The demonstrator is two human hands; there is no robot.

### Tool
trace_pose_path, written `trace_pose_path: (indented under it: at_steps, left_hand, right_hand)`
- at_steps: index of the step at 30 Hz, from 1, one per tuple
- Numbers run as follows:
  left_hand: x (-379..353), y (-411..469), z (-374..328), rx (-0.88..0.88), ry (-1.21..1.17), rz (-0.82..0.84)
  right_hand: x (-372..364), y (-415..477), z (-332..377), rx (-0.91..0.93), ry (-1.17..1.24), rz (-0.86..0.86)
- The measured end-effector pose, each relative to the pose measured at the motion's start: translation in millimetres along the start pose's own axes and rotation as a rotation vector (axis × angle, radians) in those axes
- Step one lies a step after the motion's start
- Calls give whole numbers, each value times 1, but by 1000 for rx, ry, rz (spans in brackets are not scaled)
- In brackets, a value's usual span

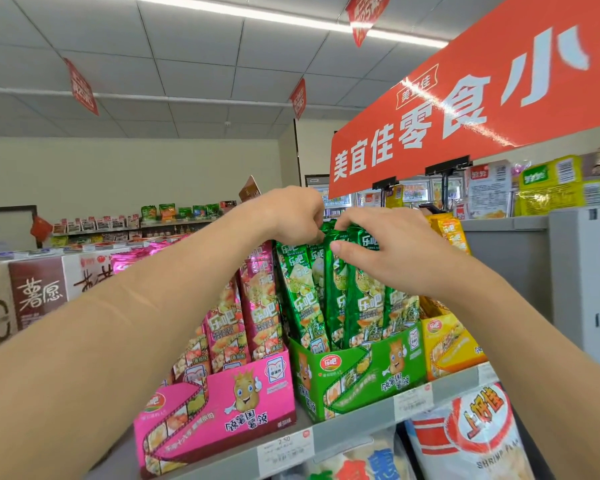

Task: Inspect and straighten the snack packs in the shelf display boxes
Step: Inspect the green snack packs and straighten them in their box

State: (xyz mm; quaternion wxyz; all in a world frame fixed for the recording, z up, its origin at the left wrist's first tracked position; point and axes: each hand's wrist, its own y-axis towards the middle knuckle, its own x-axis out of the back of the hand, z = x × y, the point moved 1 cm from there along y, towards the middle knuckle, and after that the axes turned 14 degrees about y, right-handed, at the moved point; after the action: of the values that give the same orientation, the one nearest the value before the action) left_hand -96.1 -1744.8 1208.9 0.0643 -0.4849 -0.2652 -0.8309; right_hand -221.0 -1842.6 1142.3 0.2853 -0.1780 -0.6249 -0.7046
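My left hand pinches the tops of tall green foil snack packs standing in a green cardboard display box; my right hand grips them alongside.

Three display boxes stand on one shelf, a pink box, a green box and a yellow box, beside at least five green packs, two hands, the left hand and the right hand, and two price tags.

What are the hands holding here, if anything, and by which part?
Both hold the green snack packs by their top ends: the left hand pinches a top edge, the right hand curls over the tops, thumb on the front.
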Motion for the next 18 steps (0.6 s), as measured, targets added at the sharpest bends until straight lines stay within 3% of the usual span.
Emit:
trace_pose_path:
  at_steps: [4, 7, 11, 14, 18]
  left_hand:
    - [6, 3, 2, 76, -89, -63]
    - [16, 0, 6, 186, -99, -254]
    - [18, -16, 6, 399, -85, -720]
    - [25, -38, 6, 422, -238, -1104]
    - [38, -66, 14, 391, -372, -1447]
  right_hand:
    - [-2, 3, 2, 16, -70, -25]
    - [-3, 3, 3, 25, -73, -32]
    - [-4, 1, 4, 21, -129, -28]
    - [-4, 2, 8, 7, -137, -1]
    - [-9, 2, 5, 8, -70, -58]
